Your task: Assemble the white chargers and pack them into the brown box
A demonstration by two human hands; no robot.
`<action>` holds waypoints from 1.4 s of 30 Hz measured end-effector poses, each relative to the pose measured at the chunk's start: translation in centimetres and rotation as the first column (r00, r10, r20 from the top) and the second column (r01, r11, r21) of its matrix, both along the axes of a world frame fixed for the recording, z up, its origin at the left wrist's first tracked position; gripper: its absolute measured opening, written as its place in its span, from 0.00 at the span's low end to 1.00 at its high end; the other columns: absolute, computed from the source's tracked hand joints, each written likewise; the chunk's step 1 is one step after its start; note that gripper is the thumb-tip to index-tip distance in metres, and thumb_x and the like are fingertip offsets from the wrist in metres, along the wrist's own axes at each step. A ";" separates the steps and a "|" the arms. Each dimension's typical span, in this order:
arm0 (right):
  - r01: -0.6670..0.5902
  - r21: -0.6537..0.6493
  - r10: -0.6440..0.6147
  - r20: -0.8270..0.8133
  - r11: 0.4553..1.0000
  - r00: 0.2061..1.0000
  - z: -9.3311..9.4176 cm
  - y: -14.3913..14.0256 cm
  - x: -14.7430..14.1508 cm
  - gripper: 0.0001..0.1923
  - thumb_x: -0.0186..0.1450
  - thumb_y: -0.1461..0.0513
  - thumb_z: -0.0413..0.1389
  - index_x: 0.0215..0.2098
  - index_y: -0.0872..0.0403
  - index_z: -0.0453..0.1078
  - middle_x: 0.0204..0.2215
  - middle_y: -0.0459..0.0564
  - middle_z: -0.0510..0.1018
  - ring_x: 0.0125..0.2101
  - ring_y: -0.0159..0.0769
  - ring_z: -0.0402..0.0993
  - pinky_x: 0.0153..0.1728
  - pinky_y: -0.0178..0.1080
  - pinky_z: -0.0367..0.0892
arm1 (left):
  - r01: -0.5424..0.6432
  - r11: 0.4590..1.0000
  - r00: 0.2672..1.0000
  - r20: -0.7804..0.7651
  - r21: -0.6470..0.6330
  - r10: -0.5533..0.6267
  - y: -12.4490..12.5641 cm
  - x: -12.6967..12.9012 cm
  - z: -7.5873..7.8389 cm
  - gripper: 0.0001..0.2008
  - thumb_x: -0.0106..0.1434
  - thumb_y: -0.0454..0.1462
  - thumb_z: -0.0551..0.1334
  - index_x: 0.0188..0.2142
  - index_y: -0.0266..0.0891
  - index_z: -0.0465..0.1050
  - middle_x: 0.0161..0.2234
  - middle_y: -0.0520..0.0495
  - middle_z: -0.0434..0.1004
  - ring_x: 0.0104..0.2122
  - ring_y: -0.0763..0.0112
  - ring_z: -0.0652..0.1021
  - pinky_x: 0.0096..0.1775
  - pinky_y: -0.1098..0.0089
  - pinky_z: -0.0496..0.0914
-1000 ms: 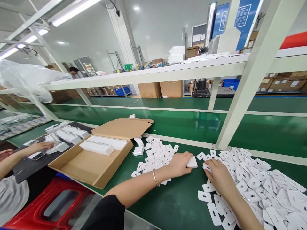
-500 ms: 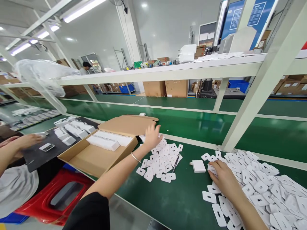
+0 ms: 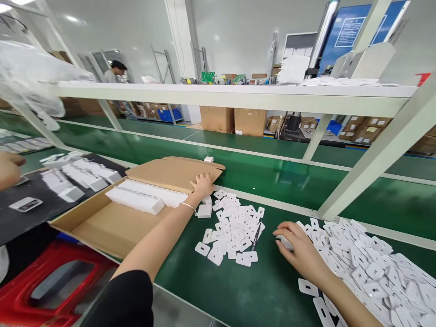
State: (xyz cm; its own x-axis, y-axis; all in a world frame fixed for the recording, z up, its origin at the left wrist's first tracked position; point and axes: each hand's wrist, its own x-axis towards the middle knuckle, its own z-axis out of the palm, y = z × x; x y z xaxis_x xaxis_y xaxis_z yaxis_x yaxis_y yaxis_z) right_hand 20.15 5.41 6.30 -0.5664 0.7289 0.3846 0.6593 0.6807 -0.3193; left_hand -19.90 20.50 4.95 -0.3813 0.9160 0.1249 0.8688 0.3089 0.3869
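My left hand [image 3: 203,185], a bracelet at its wrist, reaches over the right edge of an open cardboard box [image 3: 91,227]. Its fingers are spread and bent at the lid flap [image 3: 163,171]; whether they press on it I cannot tell. Under that wrist sits a white square block [image 3: 204,210]. My right hand [image 3: 293,240] curls its fingers and thumb round another white square block [image 3: 285,242], mostly hidden, on the green bench. White plates with slots form a small pile [image 3: 235,227] between the hands. A larger pile of slotted plates [image 3: 368,268] spreads to the right.
White trays [image 3: 136,200] lie in the box. A black pen-like tool [image 3: 256,237] rests on the small pile. A slanted shelf post [image 3: 368,150] stands behind my right hand. At left are a co-worker's hand [image 3: 10,170], a black mat [image 3: 20,227] and a red stool [image 3: 54,281].
My right hand has moved left from the large pile onto the square block, now mostly covered. My left hand has lowered toward the box's flap. The view has turned slightly right.
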 end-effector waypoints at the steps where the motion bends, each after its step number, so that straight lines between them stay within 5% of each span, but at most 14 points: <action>1: -0.032 -0.044 0.033 0.009 0.999 0.999 0.7 0.2 -1.8 0.09 0.74 0.63 0.52 0.48 0.49 0.74 0.48 0.55 0.76 0.49 0.47 0.76 0.49 0.49 0.74 | 0.004 0.999 1.000 0.017 0.037 -0.005 0.0 0.1 -0.3 0.30 0.63 0.33 0.61 0.65 0.38 0.64 0.65 0.27 0.66 0.68 0.37 0.63 0.66 0.32 0.54; 6: -0.061 -0.278 0.059 -0.016 0.959 0.998 1.8 3.9 -12.2 0.07 0.70 0.66 0.59 0.46 0.51 0.75 0.48 0.53 0.78 0.53 0.45 0.75 0.55 0.47 0.71 | 0.008 0.964 0.995 0.097 0.267 -0.036 -0.4 -0.3 -0.6 0.28 0.60 0.27 0.59 0.61 0.38 0.68 0.61 0.30 0.69 0.66 0.41 0.67 0.66 0.39 0.58; 11: 0.083 -0.341 -0.107 -0.053 0.936 0.993 0.0 8.6 -23.6 0.15 0.67 0.61 0.63 0.51 0.54 0.76 0.51 0.57 0.79 0.52 0.48 0.77 0.51 0.45 0.71 | 0.029 0.880 0.973 0.190 0.474 -0.134 -0.4 -1.9 -0.5 0.23 0.59 0.26 0.59 0.54 0.39 0.72 0.53 0.36 0.75 0.58 0.49 0.76 0.62 0.49 0.69; 15: 0.174 -0.389 -0.202 -0.032 0.905 0.979 -1.5 10.4 -29.1 0.20 0.62 0.55 0.68 0.50 0.55 0.77 0.50 0.59 0.81 0.51 0.53 0.78 0.46 0.44 0.71 | 0.028 0.805 0.934 0.270 0.593 -0.232 -0.4 -3.3 -1.1 0.20 0.59 0.27 0.60 0.50 0.41 0.73 0.50 0.40 0.78 0.55 0.54 0.79 0.60 0.53 0.73; 20: 0.208 -0.377 -0.235 -0.027 0.902 0.972 -1.5 11.0 -29.1 0.10 0.63 0.60 0.65 0.43 0.51 0.79 0.46 0.52 0.82 0.45 0.46 0.80 0.39 0.39 0.68 | -0.032 0.721 0.864 0.381 0.692 -0.328 -0.6 -4.2 -2.1 0.19 0.61 0.28 0.58 0.52 0.40 0.72 0.53 0.39 0.78 0.56 0.58 0.79 0.60 0.55 0.74; 27: 0.351 -0.313 -0.364 0.019 0.882 0.931 -0.3 15.5 -28.9 0.13 0.72 0.61 0.54 0.51 0.56 0.77 0.48 0.58 0.77 0.47 0.45 0.77 0.43 0.39 0.67 | -0.112 0.652 0.784 0.471 0.750 -0.406 -1.0 -4.0 -2.1 0.18 0.61 0.29 0.60 0.50 0.40 0.74 0.51 0.41 0.78 0.55 0.60 0.79 0.61 0.57 0.72; 36: 0.142 -0.419 -0.167 -0.025 0.897 0.986 -2.7 14.5 -33.8 0.12 0.67 0.64 0.60 0.49 0.56 0.75 0.47 0.58 0.78 0.43 0.46 0.78 0.39 0.40 0.69 | -0.061 0.695 0.806 0.446 0.716 -0.389 -1.7 -4.1 -1.6 0.16 0.61 0.28 0.61 0.47 0.41 0.76 0.48 0.43 0.78 0.52 0.60 0.79 0.59 0.56 0.73; 42: -0.017 -0.461 -0.020 -0.077 0.887 0.997 -2.7 13.9 -33.3 0.25 0.64 0.68 0.58 0.59 0.55 0.66 0.43 0.53 0.82 0.39 0.44 0.79 0.35 0.38 0.70 | 0.021 0.753 0.827 0.412 0.658 -0.383 -1.5 -4.2 -1.8 0.14 0.62 0.29 0.62 0.46 0.42 0.75 0.48 0.44 0.78 0.53 0.58 0.78 0.60 0.55 0.72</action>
State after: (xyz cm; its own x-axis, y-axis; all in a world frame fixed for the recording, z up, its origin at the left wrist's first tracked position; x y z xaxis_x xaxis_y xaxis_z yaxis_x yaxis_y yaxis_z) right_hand -13.16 19.34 3.65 -0.5473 0.8356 0.0476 0.6205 0.4433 -0.6469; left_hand -24.10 19.04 3.17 -0.3662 0.7689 0.5241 0.5072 -0.3073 0.8052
